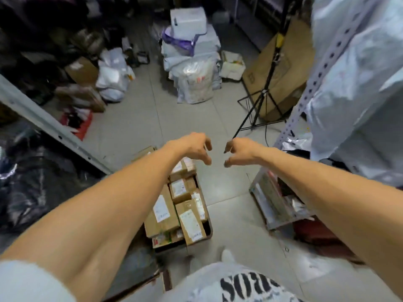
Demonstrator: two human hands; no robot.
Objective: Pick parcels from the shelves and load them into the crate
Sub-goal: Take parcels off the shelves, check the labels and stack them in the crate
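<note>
Head view shows the crate (209, 228) on the floor, already packed with brown parcels (162, 212) almost to the top. Near the crate's far end, the left hand (193, 147) and right hand (241, 151) hang with loose, bent fingers and hold nothing. Past the crate, more bags (194, 83) wait, so I think some work is left.

You have only one view: your head-worn wide-angle camera faces forward and steeply down, close above the crate (209, 227), taking in the tiled floor (218, 118) ahead.
</note>
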